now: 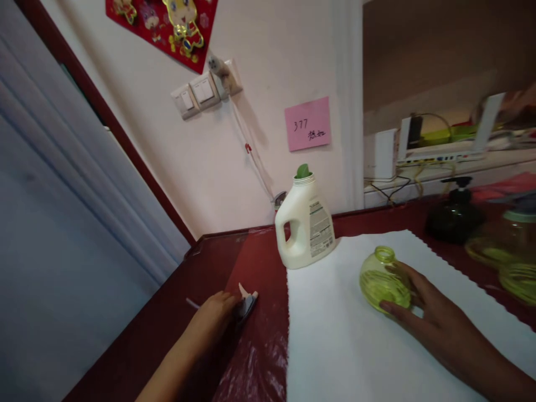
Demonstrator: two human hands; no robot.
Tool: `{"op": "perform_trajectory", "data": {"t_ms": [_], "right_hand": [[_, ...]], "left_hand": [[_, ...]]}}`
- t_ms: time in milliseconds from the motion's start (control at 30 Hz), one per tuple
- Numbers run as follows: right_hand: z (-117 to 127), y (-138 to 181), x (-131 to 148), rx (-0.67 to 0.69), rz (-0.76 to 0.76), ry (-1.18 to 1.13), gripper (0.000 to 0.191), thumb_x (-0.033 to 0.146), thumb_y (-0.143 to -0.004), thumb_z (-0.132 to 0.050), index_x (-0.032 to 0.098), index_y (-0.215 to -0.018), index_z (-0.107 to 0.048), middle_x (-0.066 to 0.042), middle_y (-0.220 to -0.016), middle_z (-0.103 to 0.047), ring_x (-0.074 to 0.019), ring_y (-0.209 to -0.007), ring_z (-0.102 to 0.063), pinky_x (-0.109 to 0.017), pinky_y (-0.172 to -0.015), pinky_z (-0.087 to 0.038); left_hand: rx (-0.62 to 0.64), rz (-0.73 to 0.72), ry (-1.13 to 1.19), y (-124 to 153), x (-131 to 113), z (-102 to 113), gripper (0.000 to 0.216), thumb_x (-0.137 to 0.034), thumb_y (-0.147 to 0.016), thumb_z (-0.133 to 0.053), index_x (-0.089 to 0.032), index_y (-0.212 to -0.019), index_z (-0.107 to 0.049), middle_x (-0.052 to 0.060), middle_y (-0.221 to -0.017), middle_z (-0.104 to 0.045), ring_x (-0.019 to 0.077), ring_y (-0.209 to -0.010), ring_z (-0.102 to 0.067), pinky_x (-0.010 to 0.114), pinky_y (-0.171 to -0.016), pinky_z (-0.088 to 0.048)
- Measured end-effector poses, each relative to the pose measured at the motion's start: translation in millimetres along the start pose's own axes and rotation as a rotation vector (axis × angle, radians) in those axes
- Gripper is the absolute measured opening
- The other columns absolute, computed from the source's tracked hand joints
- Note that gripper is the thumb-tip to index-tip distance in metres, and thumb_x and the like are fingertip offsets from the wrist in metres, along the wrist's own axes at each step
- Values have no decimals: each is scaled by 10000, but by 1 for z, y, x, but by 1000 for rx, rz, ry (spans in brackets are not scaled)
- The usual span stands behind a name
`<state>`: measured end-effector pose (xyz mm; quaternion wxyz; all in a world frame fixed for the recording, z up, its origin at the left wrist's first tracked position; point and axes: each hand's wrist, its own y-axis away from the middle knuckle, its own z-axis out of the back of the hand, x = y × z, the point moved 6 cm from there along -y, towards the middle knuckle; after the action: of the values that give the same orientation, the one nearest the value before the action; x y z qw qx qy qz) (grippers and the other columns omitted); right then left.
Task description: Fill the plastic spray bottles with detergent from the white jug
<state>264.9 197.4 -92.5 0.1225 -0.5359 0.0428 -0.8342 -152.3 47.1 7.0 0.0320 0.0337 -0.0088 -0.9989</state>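
Observation:
On the white sheet (335, 312), my right hand (422, 307) wraps round the side of a see-through yellow-green bottle (372, 279), thumb in front and fingers behind. The round-bellied bottle stands upright with its narrow mouth uncapped. To the left, my left hand (220, 307) rests low over the dark red tabletop, its fingers curled on a small grey-blue object (247, 306). Pale pointed bits show beside that object; its kind is unclear. A cream detergent jug (299, 223) with a handle stands at the sheet's back left corner, something green sticking up from its open neck.
A dark pump bottle (456, 209) and more yellow-green clear containers (519, 273) stand at the right edge. Behind are a white router (444, 153) with cables and a wall with switches (195, 95). A pale blue curtain (75, 223) hangs at the left.

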Motion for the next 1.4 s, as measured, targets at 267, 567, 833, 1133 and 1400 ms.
{"op": "perform_trajectory", "data": {"t_ms": [267,567,833,1133,1400], "right_hand": [[0,2,27,32,22,-81,811,622,-868,-645,278,-1561,-400,-154,-1623,-524,-398,-1449,-541,-617,-1200,-447],[-2,-2,34,48,70,-104,791,459,-868,-645,275,-1585,-367,-136,-1620,-511,-377,-1456,-513,-605,-1199,-416],[0,-3,43,53,66,-125,824,372,-825,-668,242,-1587,-382,-148,-1608,-525,-375,-1456,-509,-587,-1212,-395],[1,-2,48,82,72,-133,840,324,-830,-665,209,-1601,-351,-164,-1629,-500,-354,-1462,-497,-564,-1214,-392],[2,-5,50,50,84,-167,847,274,-792,-699,238,-1583,-395,-152,-1629,-519,-375,-1499,-474,-604,-1237,-370]], "left_hand": [[-293,31,439,21,-20,68,295,-358,-876,-702,-284,-1147,-793,87,-1173,-798,308,-1072,-750,375,-902,-611],[-910,-189,1426,-26,-151,163,407,-310,-751,-933,-350,-1133,-798,-61,-1123,-787,103,-921,-722,174,-923,-605],[-713,-426,1632,-86,-241,157,471,-514,-632,-1002,-255,-969,-799,21,-1133,-786,228,-1126,-722,382,-1095,-558],[-558,-391,1707,-128,-258,115,340,-397,-704,-959,-233,-910,-745,-16,-997,-756,117,-904,-679,243,-938,-514],[-359,-257,1673,-138,-264,41,362,-431,-779,-906,-246,-1052,-756,11,-1048,-750,163,-999,-659,284,-949,-486]]}}
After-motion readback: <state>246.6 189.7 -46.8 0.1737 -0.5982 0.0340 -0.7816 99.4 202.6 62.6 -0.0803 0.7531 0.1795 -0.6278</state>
